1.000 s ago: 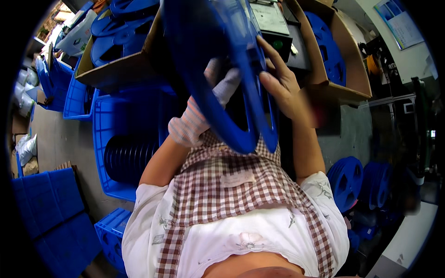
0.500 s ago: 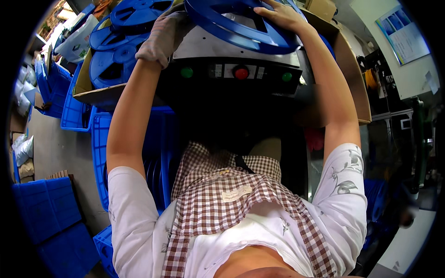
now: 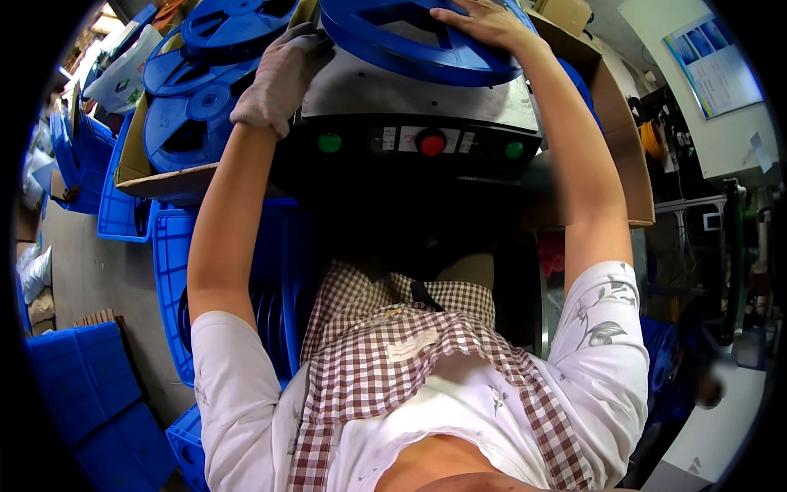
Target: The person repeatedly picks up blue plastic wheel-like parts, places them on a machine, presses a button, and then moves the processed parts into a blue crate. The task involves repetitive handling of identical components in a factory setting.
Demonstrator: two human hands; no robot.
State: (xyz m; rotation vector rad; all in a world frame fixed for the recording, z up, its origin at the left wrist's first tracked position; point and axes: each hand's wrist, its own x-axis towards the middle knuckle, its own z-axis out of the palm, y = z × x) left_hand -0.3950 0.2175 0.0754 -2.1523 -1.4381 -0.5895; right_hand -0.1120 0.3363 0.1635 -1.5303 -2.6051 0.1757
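A large blue plastic reel (image 3: pixel 410 59) with wide openings sits tilted above the pale metal top of a machine (image 3: pixel 369 98), its far part cut off by the upper edge of the view. At its left rim is my left hand (image 3: pixel 283 78), in a grey knitted glove with dark fingertips; the fingers are bent against the rim and partly hidden. My bare right hand (image 3: pixel 492 25) grips the reel's right side, its fingers reaching over a spoke and into an opening. The machine's black front carries a red button (image 3: pixel 431 143) between two green ones.
More blue reels (image 3: pixel 193 119) lie piled in a cardboard box on the left. Another cardboard box (image 3: pixel 623 168) stands at the right. Blue crates (image 3: pixel 172 287) hold reels by my left side, with blue bins (image 3: pixel 90 369) stacked on the floor beyond.
The reel and both hands appear slightly farther left and up. Boxes and crates on the left have shifted leftward in the picture too, so the view itself has moved a little. The hold looks the same.
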